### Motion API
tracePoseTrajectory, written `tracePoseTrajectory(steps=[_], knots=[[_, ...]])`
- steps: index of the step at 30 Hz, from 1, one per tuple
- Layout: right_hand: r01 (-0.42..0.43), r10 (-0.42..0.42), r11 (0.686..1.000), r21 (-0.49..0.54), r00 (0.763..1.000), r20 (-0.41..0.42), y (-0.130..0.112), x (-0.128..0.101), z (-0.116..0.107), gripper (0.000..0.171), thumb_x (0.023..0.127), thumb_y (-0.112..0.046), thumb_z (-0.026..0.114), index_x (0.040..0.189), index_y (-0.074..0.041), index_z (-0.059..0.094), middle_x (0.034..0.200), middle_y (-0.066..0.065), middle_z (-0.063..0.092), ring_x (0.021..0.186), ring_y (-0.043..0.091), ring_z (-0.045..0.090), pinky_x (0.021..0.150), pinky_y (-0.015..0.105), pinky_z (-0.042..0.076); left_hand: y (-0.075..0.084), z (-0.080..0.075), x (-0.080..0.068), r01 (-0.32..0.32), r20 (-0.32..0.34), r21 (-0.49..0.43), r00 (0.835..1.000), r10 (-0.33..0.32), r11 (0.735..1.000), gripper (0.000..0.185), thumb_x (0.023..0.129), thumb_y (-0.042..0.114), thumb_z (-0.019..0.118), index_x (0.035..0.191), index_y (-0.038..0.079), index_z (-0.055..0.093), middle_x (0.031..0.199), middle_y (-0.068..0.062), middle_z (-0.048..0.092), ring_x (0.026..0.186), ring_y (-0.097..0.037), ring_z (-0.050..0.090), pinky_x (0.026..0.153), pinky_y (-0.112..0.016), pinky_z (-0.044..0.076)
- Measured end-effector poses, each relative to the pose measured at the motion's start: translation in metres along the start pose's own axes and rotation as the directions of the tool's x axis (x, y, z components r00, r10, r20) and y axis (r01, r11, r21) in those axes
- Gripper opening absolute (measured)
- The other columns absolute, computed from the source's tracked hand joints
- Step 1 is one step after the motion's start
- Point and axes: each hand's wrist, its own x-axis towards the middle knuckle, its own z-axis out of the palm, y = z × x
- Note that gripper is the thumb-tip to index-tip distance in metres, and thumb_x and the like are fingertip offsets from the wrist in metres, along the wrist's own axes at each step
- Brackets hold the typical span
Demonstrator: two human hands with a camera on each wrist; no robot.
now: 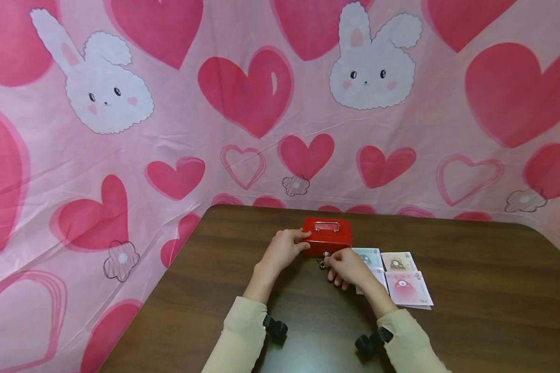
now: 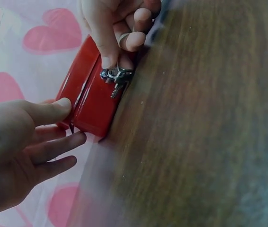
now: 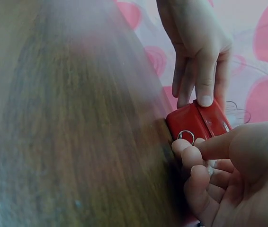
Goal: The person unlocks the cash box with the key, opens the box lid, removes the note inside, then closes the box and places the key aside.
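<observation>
A small red metal cash box (image 1: 327,239) with a silver handle on its lid stands towards the back of the table. My left hand (image 1: 284,250) holds the box at its left end, the thumb at the front seam below the lid and the fingers round the side. At the front lock, my right hand (image 1: 350,267) pinches a key between thumb and index finger. The ring with keys (image 2: 117,78) hangs against the red front in the left wrist view. The fingers hide part of the key and lock. The lid is down.
Several play banknotes (image 1: 408,287) with cartoon monsters lie right of the box, partly behind the right hand. The brown wooden table (image 1: 485,290) meets a pink cloth backdrop (image 1: 261,171) printed with hearts and bunnies. A black wrist camera sits on each sleeve.
</observation>
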Motion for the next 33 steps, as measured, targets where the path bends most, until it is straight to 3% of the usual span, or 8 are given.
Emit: tracePoseTrajectory(steps=[9,15,19,25,29,33], knots=[[-0.087,0.085,0.995,0.053,0.996,0.028,-0.003,-0.002,0.001,0.026,0.101,-0.019,0.055,0.087,-0.002,0.07,0.061,0.004,0.063,0.044,0.011,0.054,0.042,0.026,0.05,0.001,0.001,0.0,-0.077,-0.015,0.082,0.997,0.078,0.994,0.036,0.093,0.022,0.071,0.128,0.017,0.069,0.132,-0.007,0.067,0.122,-0.022,0.063,0.104,-0.039,0.05],[-0.065,0.065,0.998,0.022,0.998,0.014,-0.005,-0.002,0.002,0.028,0.1,-0.019,0.056,0.081,-0.003,0.069,0.059,0.004,0.063,0.044,0.011,0.054,0.042,0.027,0.051,0.009,-0.001,-0.001,-0.085,-0.016,0.188,0.996,0.089,0.979,0.034,0.093,0.021,0.071,0.126,0.016,0.07,0.126,-0.006,0.07,0.117,-0.023,0.066,0.102,-0.039,0.052],[-0.059,0.059,0.998,0.021,0.998,0.002,-0.004,-0.003,0.002,0.028,0.1,-0.019,0.057,0.079,-0.003,0.068,0.059,0.004,0.063,0.044,0.012,0.054,0.042,0.028,0.051,0.012,-0.001,-0.001,-0.102,-0.006,0.253,0.994,0.107,0.962,0.033,0.095,0.022,0.068,0.127,0.015,0.069,0.135,-0.009,0.064,0.121,-0.026,0.063,0.104,-0.043,0.051],[-0.05,0.05,0.999,0.017,0.999,0.005,-0.002,-0.002,0.003,0.027,0.1,-0.018,0.056,0.082,-0.003,0.069,0.059,0.004,0.063,0.044,0.012,0.054,0.043,0.028,0.051,0.003,-0.002,-0.003,-0.134,0.052,0.216,0.991,0.126,0.967,0.04,0.095,0.025,0.066,0.135,0.027,0.062,0.153,-0.004,0.046,0.137,-0.025,0.05,0.11,-0.046,0.044],[-0.048,0.048,0.999,0.022,0.999,0.006,-0.002,-0.001,0.003,0.027,0.099,-0.018,0.056,0.082,-0.003,0.069,0.06,0.004,0.063,0.044,0.012,0.054,0.043,0.028,0.052,0.0,0.0,-0.002,-0.178,0.068,0.199,0.984,0.167,0.964,0.039,0.096,0.023,0.065,0.135,0.03,0.063,0.151,-0.003,0.048,0.137,-0.024,0.05,0.11,-0.046,0.044],[-0.039,0.039,0.999,0.013,0.999,-0.007,0.0,0.0,0.003,0.028,0.099,-0.019,0.057,0.079,-0.003,0.069,0.059,0.004,0.063,0.043,0.012,0.054,0.042,0.028,0.051,0.0,0.004,0.0,-0.191,0.021,0.193,0.981,0.191,0.962,0.036,0.096,0.018,0.066,0.13,0.028,0.067,0.145,-0.005,0.053,0.132,-0.024,0.054,0.109,-0.043,0.045]])
